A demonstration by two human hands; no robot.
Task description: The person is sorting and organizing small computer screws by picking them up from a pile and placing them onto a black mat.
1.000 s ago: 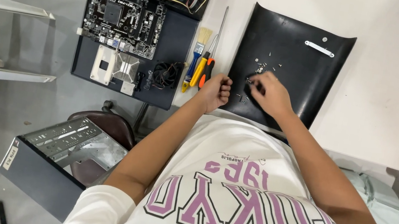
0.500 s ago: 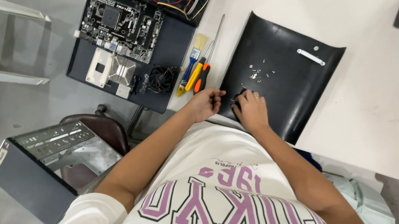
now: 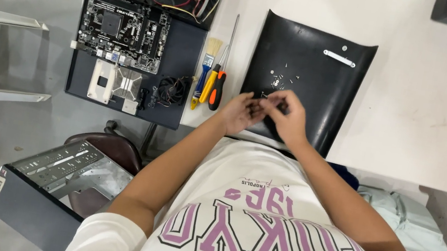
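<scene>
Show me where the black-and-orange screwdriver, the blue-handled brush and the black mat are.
black-and-orange screwdriver (image 3: 217,90), head view, on its handle.
blue-handled brush (image 3: 204,73), head view, on its handle.
black mat (image 3: 308,61), head view, bare middle.

Bright, even overhead light; soft shadows, slight wide-angle edge distortion.

Both hands, left hand (image 3: 238,113) & right hand (image 3: 286,115), meet over curved black plastic panel (image 3: 308,61) on white table (image 3: 441,109). Small loose screws (image 3: 279,80) lie on panel. Orange-handled screwdriver (image 3: 218,85) just left of it; green motherboard (image 3: 123,28) farther left.

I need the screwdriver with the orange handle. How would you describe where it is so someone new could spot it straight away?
Start at the white table and find the black panel lying on it. Just left of that panel lie three tools side by side. The screwdriver is the rightmost, with an orange-and-black handle and a long thin shaft, unlike the blue-handled brush beside it.
</scene>
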